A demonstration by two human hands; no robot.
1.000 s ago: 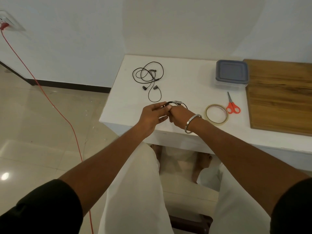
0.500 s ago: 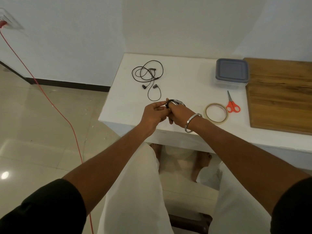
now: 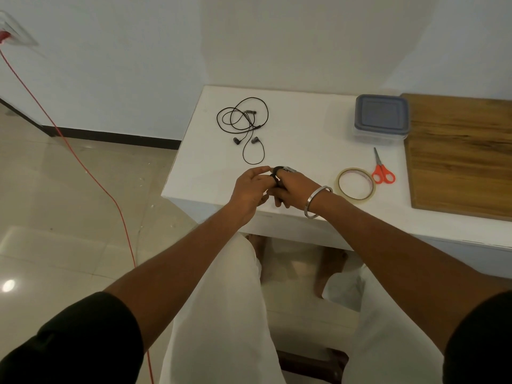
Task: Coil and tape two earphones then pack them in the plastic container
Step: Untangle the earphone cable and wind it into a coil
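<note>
Both hands, left hand (image 3: 250,188) and right hand (image 3: 294,189), pinch a coiled earphone (image 3: 277,176); no writing legible.

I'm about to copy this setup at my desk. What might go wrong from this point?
The coiled earphone is pinched between both hands, left hand and right hand, so freeing one to reach the tape roll may let the coil spring loose. The plastic container is lidded, needing a spare hand. The second earphone lies in loose loops and may tangle.
</note>
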